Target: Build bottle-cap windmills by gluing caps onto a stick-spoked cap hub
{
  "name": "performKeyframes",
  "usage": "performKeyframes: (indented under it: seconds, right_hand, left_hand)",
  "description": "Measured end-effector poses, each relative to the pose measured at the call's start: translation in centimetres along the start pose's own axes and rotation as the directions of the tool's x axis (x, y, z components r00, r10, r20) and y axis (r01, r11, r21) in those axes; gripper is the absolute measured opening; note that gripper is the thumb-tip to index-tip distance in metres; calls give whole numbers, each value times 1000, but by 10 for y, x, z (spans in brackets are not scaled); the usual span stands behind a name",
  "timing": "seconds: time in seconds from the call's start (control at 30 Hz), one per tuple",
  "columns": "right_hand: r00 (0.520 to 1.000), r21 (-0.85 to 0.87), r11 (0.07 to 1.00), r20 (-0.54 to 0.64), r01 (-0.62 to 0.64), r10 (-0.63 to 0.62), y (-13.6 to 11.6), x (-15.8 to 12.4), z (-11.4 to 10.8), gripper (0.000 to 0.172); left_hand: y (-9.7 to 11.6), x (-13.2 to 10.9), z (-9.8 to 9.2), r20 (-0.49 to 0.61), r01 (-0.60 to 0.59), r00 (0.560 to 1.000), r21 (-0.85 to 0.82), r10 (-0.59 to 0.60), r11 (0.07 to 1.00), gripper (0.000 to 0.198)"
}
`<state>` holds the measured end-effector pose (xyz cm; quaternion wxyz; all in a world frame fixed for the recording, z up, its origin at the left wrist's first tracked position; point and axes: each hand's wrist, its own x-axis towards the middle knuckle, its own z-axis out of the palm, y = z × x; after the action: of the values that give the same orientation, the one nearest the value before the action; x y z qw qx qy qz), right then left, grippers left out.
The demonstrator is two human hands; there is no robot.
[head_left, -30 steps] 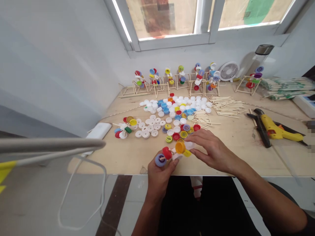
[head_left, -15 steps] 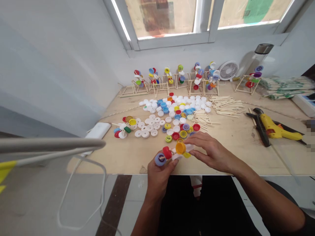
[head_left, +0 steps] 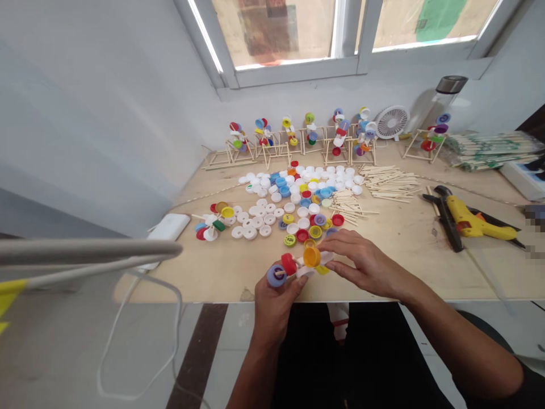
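The left hand (head_left: 275,309) grips a multicoloured plastic bottle-cap pinwheel (head_left: 298,264), fingers curled closed beneath it, while the right hand (head_left: 368,264) pinches its far end, steadying it — both just beyond the plywood table's near edge (head_left: 204,295).

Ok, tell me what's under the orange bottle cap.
A yellow cap peeks out below the orange bottle cap, beside a white plastic piece. Whatever joins them is covered.
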<state>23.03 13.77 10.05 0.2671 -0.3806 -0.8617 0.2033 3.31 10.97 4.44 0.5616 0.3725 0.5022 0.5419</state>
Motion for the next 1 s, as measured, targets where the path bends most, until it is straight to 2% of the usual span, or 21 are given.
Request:
performKeyframes:
  seconds: [0.3,0.53,0.8,1.0]
  right_hand:
    - [999,17,1000,-32,24,-23,2,0,3,24]
    - [998,36,999,-64,-10,12,1,0,6,24]
    - [997,42,999,-72,-16,20,1,1,8,26]
    - [987,96,990,-118,-99,111,1,-3,4,42]
  left_hand:
    - [-4,0,-1,2,-6,1000,-35,7,999,38]
    - [-5,1,-5,44,-38,998,-14,39,999,39]
    - [-7,2,-4,35,-45,998,-21,46,999,34]
    - [3,2,3,-17,34,999,-148,-37,988,33]
